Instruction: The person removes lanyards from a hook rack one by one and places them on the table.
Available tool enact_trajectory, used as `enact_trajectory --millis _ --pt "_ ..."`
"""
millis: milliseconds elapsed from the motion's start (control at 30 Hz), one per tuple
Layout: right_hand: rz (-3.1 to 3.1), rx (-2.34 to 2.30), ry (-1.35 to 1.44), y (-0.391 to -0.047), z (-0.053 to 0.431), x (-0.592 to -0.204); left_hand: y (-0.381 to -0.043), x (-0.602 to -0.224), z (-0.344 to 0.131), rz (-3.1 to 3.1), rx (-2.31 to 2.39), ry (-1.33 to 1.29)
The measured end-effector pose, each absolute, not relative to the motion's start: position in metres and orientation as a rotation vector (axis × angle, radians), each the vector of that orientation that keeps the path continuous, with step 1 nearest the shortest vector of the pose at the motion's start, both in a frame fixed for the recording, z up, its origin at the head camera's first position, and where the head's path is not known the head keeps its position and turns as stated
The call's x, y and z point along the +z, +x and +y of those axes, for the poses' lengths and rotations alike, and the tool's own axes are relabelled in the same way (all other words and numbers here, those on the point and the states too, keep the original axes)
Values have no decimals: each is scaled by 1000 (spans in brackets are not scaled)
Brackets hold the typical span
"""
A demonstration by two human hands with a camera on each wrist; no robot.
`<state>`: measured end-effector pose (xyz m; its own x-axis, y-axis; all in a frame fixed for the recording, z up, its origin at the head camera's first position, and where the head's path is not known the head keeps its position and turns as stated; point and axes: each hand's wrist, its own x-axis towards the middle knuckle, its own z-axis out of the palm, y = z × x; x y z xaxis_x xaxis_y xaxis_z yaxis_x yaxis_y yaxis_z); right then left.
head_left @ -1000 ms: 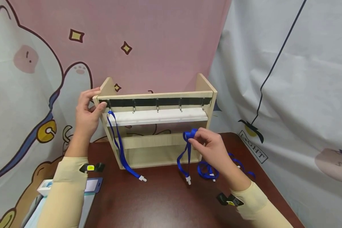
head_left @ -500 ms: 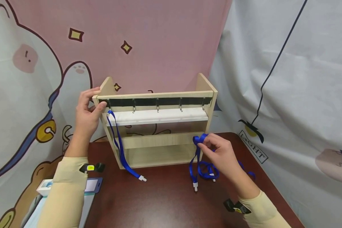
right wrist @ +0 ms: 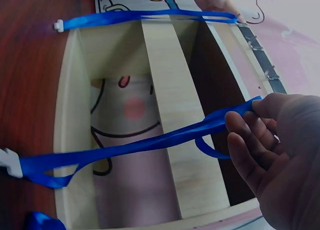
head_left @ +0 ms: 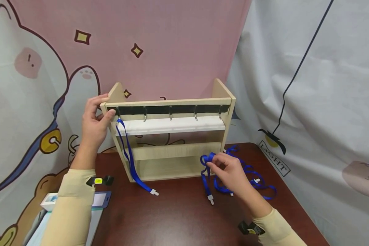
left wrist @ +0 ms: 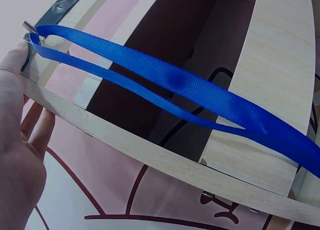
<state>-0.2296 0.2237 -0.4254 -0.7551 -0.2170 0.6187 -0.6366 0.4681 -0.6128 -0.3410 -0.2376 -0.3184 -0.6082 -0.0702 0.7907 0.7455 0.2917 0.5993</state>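
Sleeves (head_left: 73, 205) in pale yellow are reaching over the near edge of the dark red-brown surface (head_left: 172, 215). Beside the left one, toward the surface's near left corner, a small white box (head_left: 49, 202) and a flat blue-framed item (head_left: 106, 199) are lying.

Farther in, toward the right edge, the right hand (head_left: 230, 171) is pinching a blue lanyard (head_left: 206, 186) between thumb and forefinger, leaving no gap around the strap, while the remaining fingers are bending loosely. Small loops are bunching at the fingertips, and the rest of the strap is dangling before the right end of the wooden rack (head_left: 178, 150), its white clip (head_left: 210, 200) pointing down; whether the clip is touching the surface cannot be told. Behind and beside this hand, more blue lanyards (head_left: 248, 167) are lying tangled, spreading from near the far right corner along the right edge.

Left of centre, another lanyard (head_left: 131, 164) is hanging from the leftmost of five metal hooks (head_left: 171, 118) on the rack, which is standing toward the far edge. The left hand (head_left: 95, 119) is gripping the rack's upper left side, thumb pressing the front near the end of a black strip (head_left: 158, 109), fingers wrapping behind the side panel. Below the hooks, a white ledge (head_left: 172, 125) is running across.

Beyond, a pink cartoon-printed backdrop (head_left: 184, 51) is rising, and a pale wrinkled cloth (head_left: 313, 85) is hanging along the right.
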Motion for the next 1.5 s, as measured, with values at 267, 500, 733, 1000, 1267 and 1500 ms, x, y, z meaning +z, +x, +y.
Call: enact_trajectory --millis 267,500,733,1000,1267,1500 --pt "-2282 1366 818 -217 214 -433 -341 -317 -237 -1815 -1408 -613" --pt "-2263 1440 912 -208 215 -445 -343 -318 -238 -1815 -1402 -616" --pt "-2332 1548 911 -202 220 -459 -343 -318 -237 -1811 -1411 -614" --pt "-2408 1527 908 -200 228 -474 -342 -319 -237 -1814 -1417 -606" --pt "-2530 1541 863 -202 240 -487 -343 -320 -238 -1807 -1427 -609" --pt "-2657 1484 808 -210 250 -499 -344 -320 -237 -1809 -1417 -610"
